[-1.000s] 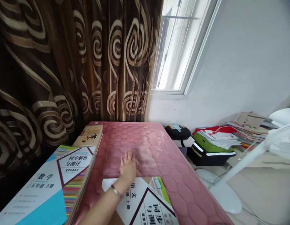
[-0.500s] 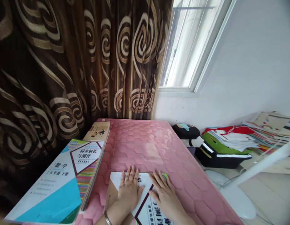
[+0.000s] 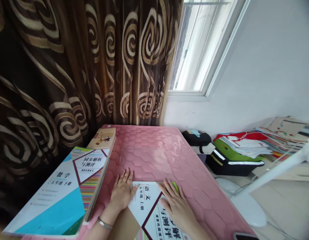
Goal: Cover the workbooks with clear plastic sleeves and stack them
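Observation:
A workbook with a white cover, dark diamond lines and Chinese print lies turned sideways on the pink table in front of me. My left hand, with a silver bangle at the wrist, lies flat with fingers stretched out at the book's left edge, partly over the tabletop. On the right part of the cover my right hand rests flat, fingers spread, hiding some of the print. The book's lower part runs out of view.
At the left is a stack of books with a white and blue maths workbook on top. A phone-like dark object lies at the bottom right edge. Beyond the table stand a white lamp, a black and green bag and piled papers.
My left hand has slid left from the middle of the cover to its left edge, uncovering print. My right hand stays on the cover. The view has shifted slightly, showing the dark object.

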Demonstrator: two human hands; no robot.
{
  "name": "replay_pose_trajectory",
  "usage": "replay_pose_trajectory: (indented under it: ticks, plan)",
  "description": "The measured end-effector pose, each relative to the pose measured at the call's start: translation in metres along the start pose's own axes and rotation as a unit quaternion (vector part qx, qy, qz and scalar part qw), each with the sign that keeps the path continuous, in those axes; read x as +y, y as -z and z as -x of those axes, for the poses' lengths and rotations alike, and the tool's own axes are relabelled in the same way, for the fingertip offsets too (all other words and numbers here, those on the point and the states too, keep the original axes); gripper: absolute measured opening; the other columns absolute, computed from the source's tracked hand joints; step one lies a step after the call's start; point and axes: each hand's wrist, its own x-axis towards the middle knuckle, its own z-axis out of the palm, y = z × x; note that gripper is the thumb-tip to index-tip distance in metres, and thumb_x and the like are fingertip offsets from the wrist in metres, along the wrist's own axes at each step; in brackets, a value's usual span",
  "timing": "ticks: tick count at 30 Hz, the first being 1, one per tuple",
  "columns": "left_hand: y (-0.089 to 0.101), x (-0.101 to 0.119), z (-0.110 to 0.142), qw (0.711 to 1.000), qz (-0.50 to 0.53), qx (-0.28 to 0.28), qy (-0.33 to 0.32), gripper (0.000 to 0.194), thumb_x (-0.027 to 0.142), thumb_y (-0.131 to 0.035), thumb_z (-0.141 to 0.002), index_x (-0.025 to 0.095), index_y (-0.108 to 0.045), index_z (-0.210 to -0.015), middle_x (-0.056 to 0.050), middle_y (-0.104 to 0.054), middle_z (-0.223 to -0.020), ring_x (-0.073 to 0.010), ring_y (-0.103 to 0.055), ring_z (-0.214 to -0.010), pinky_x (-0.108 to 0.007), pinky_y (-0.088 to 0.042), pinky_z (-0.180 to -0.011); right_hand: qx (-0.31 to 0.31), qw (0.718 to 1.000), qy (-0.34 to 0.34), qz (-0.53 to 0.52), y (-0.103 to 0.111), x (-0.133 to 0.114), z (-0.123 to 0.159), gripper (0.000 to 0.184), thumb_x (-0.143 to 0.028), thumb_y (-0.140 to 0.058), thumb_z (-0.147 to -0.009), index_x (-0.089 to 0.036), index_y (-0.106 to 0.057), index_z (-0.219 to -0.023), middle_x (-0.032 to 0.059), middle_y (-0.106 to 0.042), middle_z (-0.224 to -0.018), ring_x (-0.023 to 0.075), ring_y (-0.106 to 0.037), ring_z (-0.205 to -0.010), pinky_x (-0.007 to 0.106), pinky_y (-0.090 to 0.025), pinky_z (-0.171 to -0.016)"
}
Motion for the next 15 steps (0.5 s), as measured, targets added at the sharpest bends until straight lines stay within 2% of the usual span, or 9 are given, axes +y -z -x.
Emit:
replay_pose_trajectory:
  ticks: [4, 8, 11, 13, 15]
  plan:
    - [0.0, 0.002, 0.002, 1.0, -0.017, 0.023, -0.012, 0.062, 0.052, -0.03, -0.094, 0.018, -0.033, -0.146, -0.011, -0.025, -0.154, -0.0271, -0.024, -0.143, -0.054, -0.019, -0.116, 0.011, 1.0, 0.004, 0.0, -0.001, 0.0, 0.0, 0.057, -0.057, -0.023, -0.096, -0.035, -0.024, -0.148, -0.0017, -0.015, -0.157, 0.0257, -0.015, -0.145, 0.055, -0.014, -0.117]
    - [0.0, 0.015, 0.026, 0.998, -0.019, 0.026, -0.046, 0.051, 0.029, -0.033, -0.095, 0.023, -0.034, -0.146, -0.008, -0.022, -0.155, -0.0277, -0.02, -0.144, -0.061, -0.011, -0.115, 0.013, 1.0, 0.014, 0.005, 0.0, 0.0, 0.001, 0.056, -0.056, -0.024, -0.096, -0.035, -0.024, -0.148, -0.0008, -0.016, -0.157, 0.0264, -0.017, -0.145, 0.056, -0.015, -0.116]
    - [0.004, 0.013, 0.058, 0.991, 0.039, -0.045, -0.117, 0.056, 0.021, -0.034, -0.093, 0.03, -0.024, -0.148, -0.002, -0.016, -0.156, -0.0254, -0.015, -0.145, -0.059, -0.014, -0.116, 0.008, 1.0, 0.01, 0.006, 0.001, -0.001, 0.001, 0.056, -0.056, -0.023, -0.096, -0.035, -0.023, -0.148, -0.0011, -0.015, -0.158, 0.0259, -0.015, -0.145, 0.056, -0.013, -0.117]
    - [0.009, 0.002, 0.078, 0.977, 0.085, -0.096, -0.168, 0.064, 0.028, -0.043, -0.091, 0.036, -0.015, -0.149, 0.001, -0.01, -0.157, -0.0262, -0.013, -0.145, -0.057, -0.014, -0.117, 0.006, 1.0, 0.01, 0.005, 0.002, -0.002, 0.001, 0.056, -0.055, -0.022, -0.096, -0.034, -0.023, -0.149, -0.0011, -0.015, -0.158, 0.0259, -0.015, -0.145, 0.056, -0.013, -0.117]
    - [0.012, -0.013, 0.095, 0.968, 0.11, -0.138, -0.18, 0.08, 0.034, -0.057, -0.084, 0.039, -0.009, -0.148, 0.002, -0.006, -0.157, -0.0282, -0.01, -0.145, -0.056, -0.015, -0.117, 0.006, 1.0, 0.01, 0.004, 0.002, -0.002, 0.002, 0.056, -0.054, -0.023, -0.097, -0.034, -0.023, -0.149, -0.0011, -0.015, -0.158, 0.0259, -0.015, -0.145, 0.055, -0.013, -0.117]
